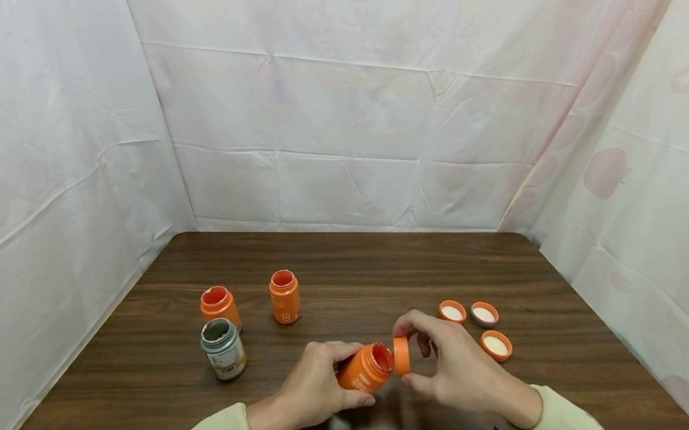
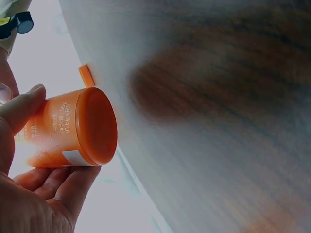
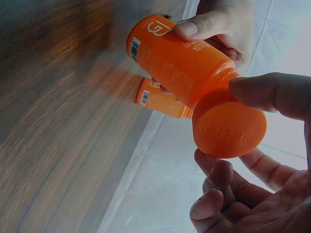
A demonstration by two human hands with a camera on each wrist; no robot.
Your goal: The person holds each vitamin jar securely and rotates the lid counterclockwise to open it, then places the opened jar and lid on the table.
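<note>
My left hand (image 1: 314,387) grips an orange plastic bottle (image 1: 360,372), tilted with its open mouth toward the right. In the left wrist view the bottle's smooth base (image 2: 99,126) faces the camera, with fingers below it and the thumb on top. My right hand (image 1: 454,367) pinches an orange screw cap (image 1: 401,355) on edge between thumb and fingers, right at the bottle's mouth. Raised lettering marks the top of the cap (image 3: 228,128) in the right wrist view, where the thumb and fingers hold its rim. Red shows inside the bottle's neck.
Two open orange bottles (image 1: 285,298) (image 1: 219,307) and an open grey bottle (image 1: 224,350) stand upright at the left of the dark wood table (image 1: 360,274). Three caps, (image 1: 452,311) (image 1: 484,314) (image 1: 496,345) lie white lining up beyond my right hand. Pale sheeting (image 1: 338,122) surrounds the table.
</note>
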